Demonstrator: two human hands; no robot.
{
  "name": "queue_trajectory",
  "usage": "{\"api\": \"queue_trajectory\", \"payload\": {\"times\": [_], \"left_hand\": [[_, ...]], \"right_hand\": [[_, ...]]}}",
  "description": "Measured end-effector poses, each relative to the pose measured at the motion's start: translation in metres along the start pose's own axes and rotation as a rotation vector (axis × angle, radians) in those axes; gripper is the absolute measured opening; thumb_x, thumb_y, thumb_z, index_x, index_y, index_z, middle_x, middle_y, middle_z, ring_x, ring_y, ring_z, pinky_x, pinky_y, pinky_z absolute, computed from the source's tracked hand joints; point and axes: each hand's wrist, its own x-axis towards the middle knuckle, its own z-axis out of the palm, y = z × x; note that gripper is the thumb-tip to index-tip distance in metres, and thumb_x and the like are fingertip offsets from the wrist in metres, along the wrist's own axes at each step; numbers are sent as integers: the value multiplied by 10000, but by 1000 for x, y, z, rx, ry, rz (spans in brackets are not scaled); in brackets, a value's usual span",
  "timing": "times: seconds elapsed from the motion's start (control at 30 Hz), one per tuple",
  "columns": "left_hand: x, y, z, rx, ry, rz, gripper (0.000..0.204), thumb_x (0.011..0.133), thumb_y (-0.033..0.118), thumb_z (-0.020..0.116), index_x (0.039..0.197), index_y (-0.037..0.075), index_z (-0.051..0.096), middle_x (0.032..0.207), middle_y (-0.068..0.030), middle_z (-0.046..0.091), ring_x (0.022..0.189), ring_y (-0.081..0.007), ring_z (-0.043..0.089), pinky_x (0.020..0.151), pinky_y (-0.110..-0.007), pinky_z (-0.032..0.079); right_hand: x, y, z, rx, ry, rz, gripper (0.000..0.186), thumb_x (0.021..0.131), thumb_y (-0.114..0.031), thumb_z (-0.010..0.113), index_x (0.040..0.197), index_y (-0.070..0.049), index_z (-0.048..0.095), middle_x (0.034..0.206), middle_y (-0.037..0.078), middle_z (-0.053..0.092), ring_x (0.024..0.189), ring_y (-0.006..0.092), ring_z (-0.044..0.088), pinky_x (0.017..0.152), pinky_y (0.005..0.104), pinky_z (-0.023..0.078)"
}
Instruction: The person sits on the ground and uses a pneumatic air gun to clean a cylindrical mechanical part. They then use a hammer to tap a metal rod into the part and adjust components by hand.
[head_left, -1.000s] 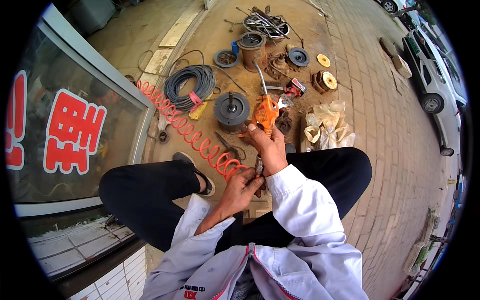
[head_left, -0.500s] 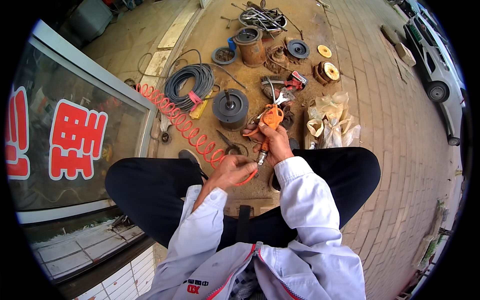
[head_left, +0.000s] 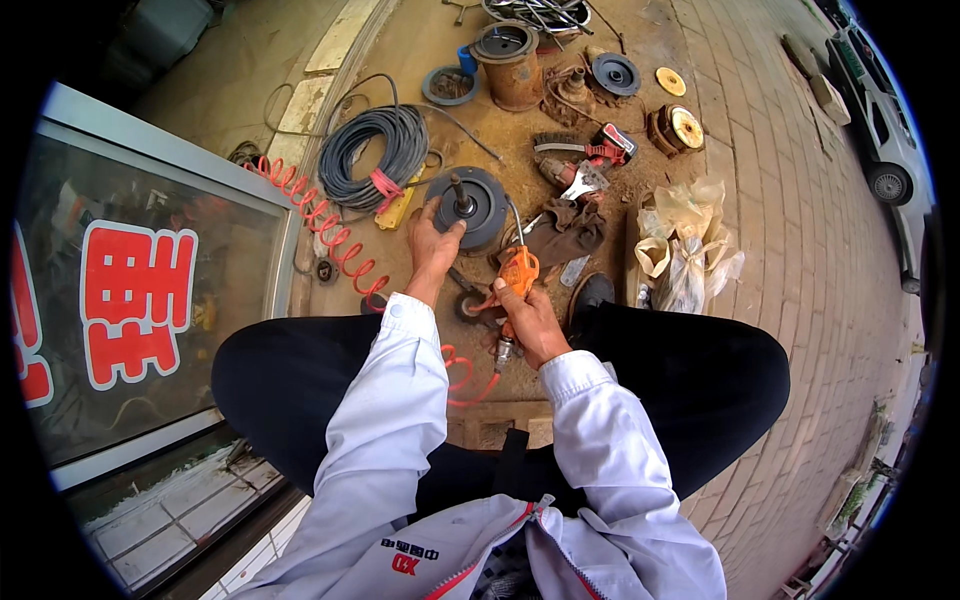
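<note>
My left hand (head_left: 432, 250) grips the near rim of a dark grey cylindrical part (head_left: 480, 220) with a central upright shaft. My right hand (head_left: 532, 325) holds an orange air blow gun (head_left: 520, 270), its thin metal nozzle pointing away from me beside that part. A red coiled hose (head_left: 480, 400) runs from the gun's fitting under my left arm toward the glass door. A brown rag (head_left: 570, 235) lies just beyond the gun, and red-handled tools (head_left: 605, 150) lie above it.
Coiled grey cable (head_left: 365, 145) lies left; a rusty cylinder (head_left: 510, 80), tub of metal tools (head_left: 530, 15) and discs (head_left: 615, 75) are at the back. Paper-wrapped items (head_left: 690, 240) sit right, beside paving (head_left: 790, 220) and a parked white car (head_left: 890, 150). A glass door (head_left: 140, 400) bounds the left.
My left hand has left the hose fitting and moved forward onto the dark grey cylinder. My right hand, still holding the blow gun, has moved slightly lower in the picture.
</note>
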Motion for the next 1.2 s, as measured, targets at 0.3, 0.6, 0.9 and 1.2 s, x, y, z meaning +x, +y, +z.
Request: {"api": "queue_trajectory", "payload": {"times": [0.3,0.6,0.9,1.2], "left_hand": [[4,-6,25,-153,62,66,497,832,174,821,1303,66,701,1602,-266,252,1491,-398,331,1211,-403,316],[-4,17,28,-162,96,48,360,861,95,821,1205,22,745,1562,-230,303,1457,-372,358,1179,-375,351],[0,4,28,-40,87,105,369,848,77,826,1207,41,747,1549,-223,332,1447,-383,368,1165,-378,356],[-3,5,27,-81,100,137,378,841,34,812,1212,48,744,1562,-228,326,1446,-393,381,1166,-369,353]], "right_hand": [[-9,-31,3,-151,117,161,317,1030,-314,622,965,-4,632,597,84,589,367,176,494,325,328,376],[-7,-38,9,-424,183,135,339,1022,-271,621,953,60,628,736,116,675,436,200,616,338,326,415],[3,-40,17,-386,117,49,365,1009,-236,625,815,73,607,718,140,655,466,256,673,360,348,459],[5,-39,22,-336,70,103,321,1012,-206,614,847,68,596,697,121,627,459,251,673,322,339,412]]}}
